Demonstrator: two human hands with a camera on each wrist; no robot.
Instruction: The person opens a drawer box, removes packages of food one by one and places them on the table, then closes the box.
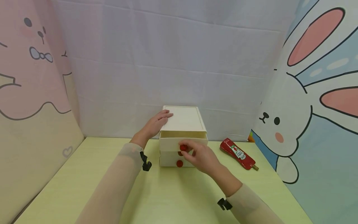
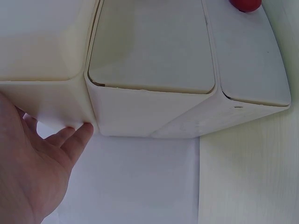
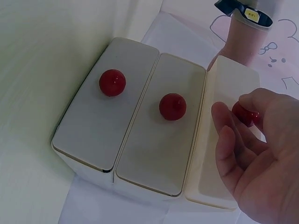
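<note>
A small white box of drawers (image 1: 183, 118) stands on the table by the back wall, each of its three drawers fronted by a round red knob. The top drawer (image 1: 169, 143) is partly pulled out, showing a gap beneath the lid. My right hand (image 1: 205, 158) pinches the top drawer's red knob (image 3: 243, 114) between thumb and fingers. On the box's upper left edge rests my left hand (image 1: 152, 127), fingers extended over the top. Below, the middle knob (image 3: 173, 107) and bottom knob (image 3: 112, 83) sit on closed drawers.
A red squeeze pouch (image 1: 237, 153) with a gold-coloured cap lies on the pale yellow-green table (image 1: 167, 199), right of the box. White cloth (image 1: 167, 62) hangs behind. Printed cartoon panels stand at the left and right sides.
</note>
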